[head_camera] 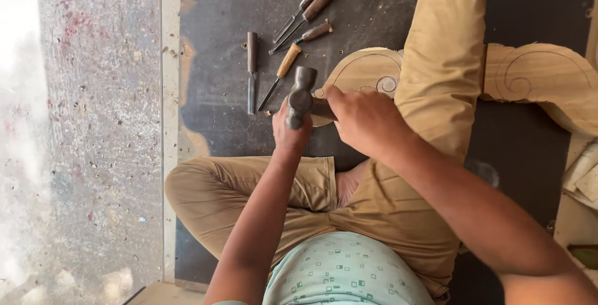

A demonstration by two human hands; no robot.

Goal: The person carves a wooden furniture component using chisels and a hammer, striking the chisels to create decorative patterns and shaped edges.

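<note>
the left hand (291, 132) had its fingers wrapped tight round a hammer (301, 95), its head up just over the wood. the right hand (364, 118) was closed on a chisel (321, 108), mostly hidden, its tip at the scroll carving (366, 71) that lay on the dark board (218, 43) under the person's leg (439, 62). five spare chisels (251, 68) lay just beyond the hammer, and a speckled floor (93, 124) ran along the left.

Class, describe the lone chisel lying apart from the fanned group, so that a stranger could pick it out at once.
Start at the dark floor mat, left of the pale carved wooden scroll panel. Four chisels fan out there; the dark-handled chisel lies left of them, straight up and down in the picture, alone.
</note>
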